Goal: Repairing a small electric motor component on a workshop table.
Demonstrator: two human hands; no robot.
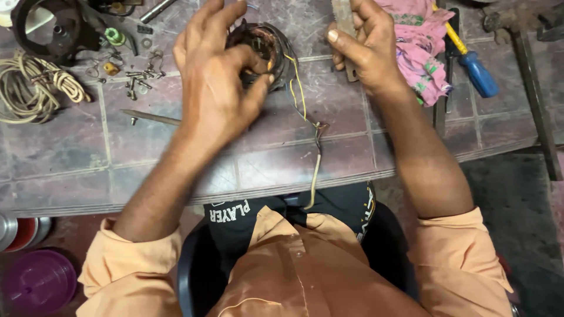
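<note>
My left hand is wrapped around a round dark motor stator with copper windings, held on the tiled worktop. Yellow and dark wires trail from the stator toward me and hang over the table's front edge. My right hand grips a flat, worn metal tool upright just right of the stator. The tool's upper end leaves the frame.
A pink patterned cloth lies at right beside a blue-and-yellow screwdriver. At left are a coil of pale rope, loose screws, a thin metal rod and a dark motor housing. A purple bowl sits on the floor.
</note>
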